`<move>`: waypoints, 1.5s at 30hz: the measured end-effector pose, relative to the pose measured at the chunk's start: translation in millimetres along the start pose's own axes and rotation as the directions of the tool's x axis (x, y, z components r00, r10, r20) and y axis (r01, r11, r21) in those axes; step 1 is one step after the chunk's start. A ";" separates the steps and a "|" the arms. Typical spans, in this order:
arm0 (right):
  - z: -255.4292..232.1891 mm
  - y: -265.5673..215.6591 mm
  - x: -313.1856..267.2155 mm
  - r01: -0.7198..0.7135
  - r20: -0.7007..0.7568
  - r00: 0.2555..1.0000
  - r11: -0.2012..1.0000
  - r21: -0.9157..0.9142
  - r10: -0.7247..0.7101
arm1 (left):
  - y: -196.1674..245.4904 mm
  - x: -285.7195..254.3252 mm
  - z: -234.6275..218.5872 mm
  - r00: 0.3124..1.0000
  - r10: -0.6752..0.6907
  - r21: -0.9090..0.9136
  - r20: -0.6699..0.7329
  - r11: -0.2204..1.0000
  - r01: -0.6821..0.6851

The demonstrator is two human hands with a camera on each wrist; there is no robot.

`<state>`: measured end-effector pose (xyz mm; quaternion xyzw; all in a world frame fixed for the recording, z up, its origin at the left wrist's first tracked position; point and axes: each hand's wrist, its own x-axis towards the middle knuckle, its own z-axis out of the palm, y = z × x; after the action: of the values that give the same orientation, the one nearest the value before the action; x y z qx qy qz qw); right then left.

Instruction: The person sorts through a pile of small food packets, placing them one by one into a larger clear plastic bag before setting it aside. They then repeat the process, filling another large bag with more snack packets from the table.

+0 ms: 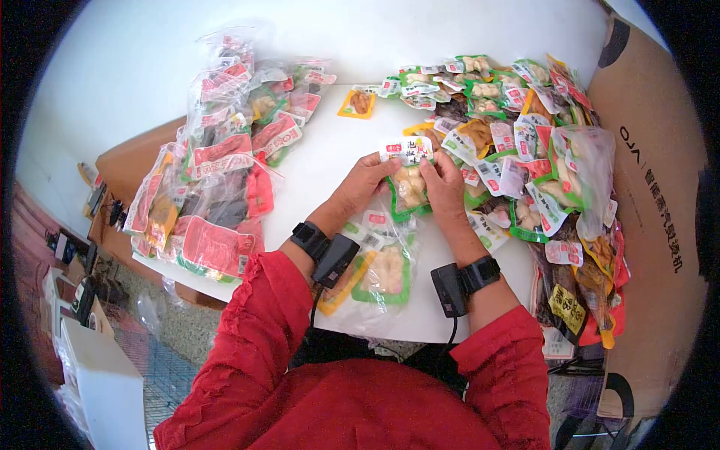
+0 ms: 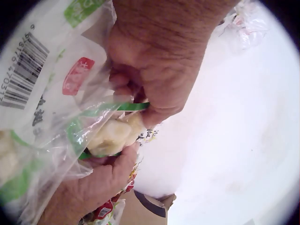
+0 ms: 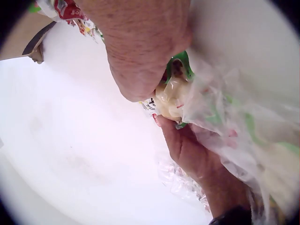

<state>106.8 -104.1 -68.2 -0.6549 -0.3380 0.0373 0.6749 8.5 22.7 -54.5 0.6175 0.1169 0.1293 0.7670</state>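
Both hands hold one green-edged food packet (image 1: 410, 187) with a clear window onto pale, plump pieces. My left hand (image 1: 361, 182) pinches its left side near the printed top, and my right hand (image 1: 445, 187) grips the right side, thumb on the front. The pale pieces (image 2: 111, 137) show between the two hands in the left wrist view. Just below, a clear plastic bag (image 1: 390, 238) lies at the table's near edge with a green-edged packet (image 1: 384, 271) and a yellow-edged packet (image 1: 346, 285) in it. From the right wrist, this clear plastic (image 3: 220, 112) hangs beside the held packet.
Filled clear bags of red, white and green packets (image 1: 217, 161) are heaped on the left. A large pile of loose packets (image 1: 487, 142) covers the right side, against a cardboard box (image 1: 645, 225). One yellow-edged packet (image 1: 357, 102) lies alone at the back of the white table (image 1: 315, 161).
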 end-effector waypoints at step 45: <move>-1.5 2.4 1.0 -0.195 0.036 0.980 0.913 0.358 0.195 | -13.0 12.8 -9.4 0.994 -0.009 -0.017 0.113 1.000 0.011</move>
<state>109.2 -104.6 -69.8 -0.5507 -0.2586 0.1655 0.7762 18.1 33.0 -69.4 0.6164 0.0754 0.0914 0.7785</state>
